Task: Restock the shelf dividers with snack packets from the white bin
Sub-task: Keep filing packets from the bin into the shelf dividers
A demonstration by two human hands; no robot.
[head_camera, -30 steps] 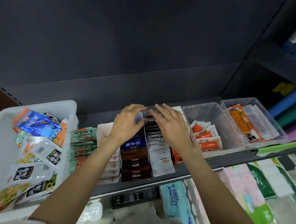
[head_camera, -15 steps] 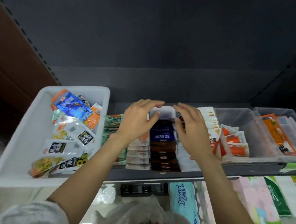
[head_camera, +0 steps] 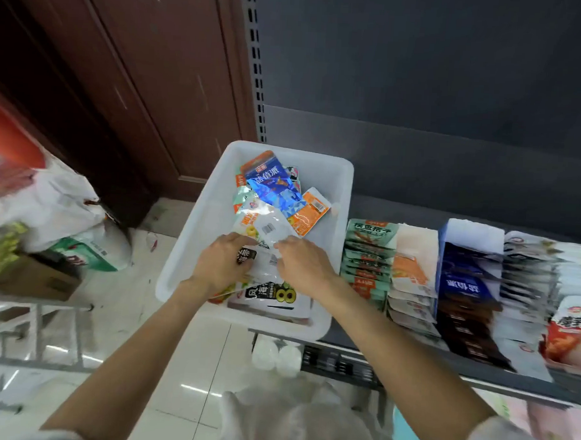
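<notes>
Since the earlier frames, both hands have left the shelf divider rows and moved to the white bin (head_camera: 194, 235); the view has swung toward 9 o'clock, placing the bin at centre and the rows at 3 o'clock.

The left hand (head_camera: 221, 263) lies knuckles-up over the packets in the near half of the bin. Its fingers curl down onto a white packet with a black label (head_camera: 263, 264); whether they grip it or merely rest on it cannot be determined. The right hand (head_camera: 302, 266) lies just beside it at 3 o'clock, fingers bent, fingertips touching the same white packet. Its grip also cannot be determined.

A blue foil packet (head_camera: 272, 188) and an orange packet (head_camera: 311, 214) lie at the bin's 12 o'clock end.

On the shelf, the green packet row (head_camera: 368, 254) stands just beside the bin wall, followed toward 3 o'clock by the white-and-orange row (head_camera: 412, 270) and the dark blue-and-brown row (head_camera: 468, 296).
</notes>
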